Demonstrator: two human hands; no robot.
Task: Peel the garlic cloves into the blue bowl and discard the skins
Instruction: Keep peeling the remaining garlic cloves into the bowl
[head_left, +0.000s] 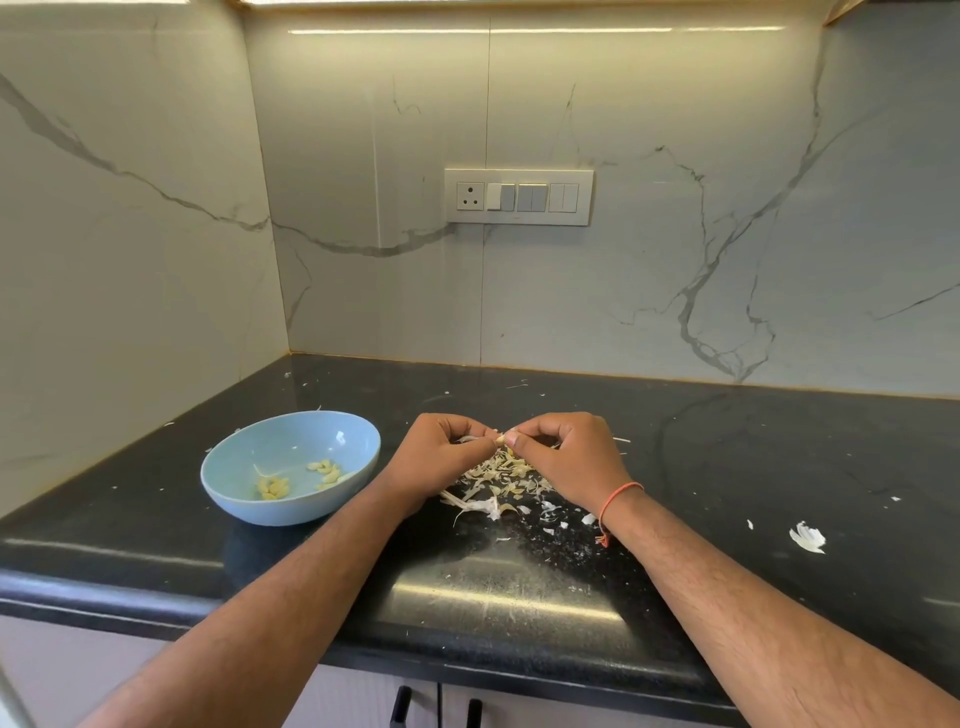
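Black polished stone makes the bench (493, 603), and its front edge runs just under my forearms; below it I see only the tops of two dark cabinet handles (400, 706), cut off by the frame. Both my arms reach forward over this bench. On my right wrist sits an orange thread band (618, 499).

My left hand (436, 457) and my right hand (566, 457) meet above a heap of garlic skins (498, 483). The fingers of both are curled, and together they pinch one small garlic clove (501, 439); each grip is closed on it, thumb against fingertip. The clove is mostly hidden by my fingers, so I cannot tell how much skin is on it. The heap lies on the bench directly under my hands, and part of it is covered by them. Small flakes are scattered around, and one bigger white piece of skin (808, 538) lies well apart to the right.

To the left of my left hand stands the blue bowl (228, 478), near but not touching. Inside it are two small groups of peeled cloves (324, 470), with a few bits of skin.

Behind, the marble-pattern wall (675, 234) meets the bench, and it carries a white switch panel (519, 196) with one socket. A light strip at the top is cut off.
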